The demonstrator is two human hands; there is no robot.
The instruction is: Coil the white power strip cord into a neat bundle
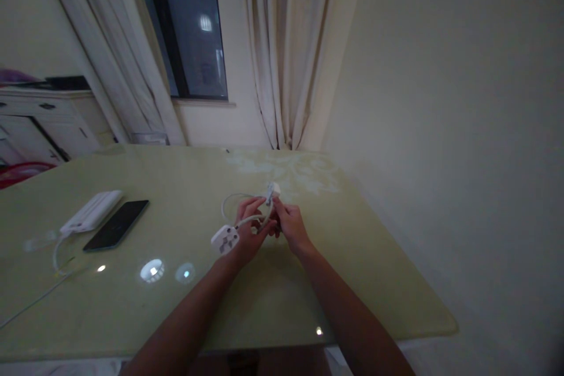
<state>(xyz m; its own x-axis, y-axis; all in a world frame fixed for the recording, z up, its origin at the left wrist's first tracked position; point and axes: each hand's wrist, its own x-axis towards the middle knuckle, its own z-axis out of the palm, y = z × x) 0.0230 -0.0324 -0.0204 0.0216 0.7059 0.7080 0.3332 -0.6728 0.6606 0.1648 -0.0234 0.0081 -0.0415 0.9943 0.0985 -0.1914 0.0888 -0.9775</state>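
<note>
closest in, above the light green table (352, 235), a white socket block (225, 239) with dark slots sits against the left wrist; i cannot tell whether it also touches the tabletop. its weight could drag on the loops, so it is best kept supported. the left hand (253, 229) is partly curled around white cable (250, 219), and the right hand (291, 224) is narrowed, thumb towards fingers, apparently pinching the same cable; which strand lies beneath the fingertips is hidden. a light pinch should serve, with the bends left broad. roughly level with the hands but well apart to the left, a dark phone (117, 226) lies beside a white power bank (93, 211); loose cable is better kept off both. just beyond the fingers, a white plug (274, 189) points away; a sharp kink at its neck is worth avoiding. curtains (288, 41) hang past the table's far edge.
</note>
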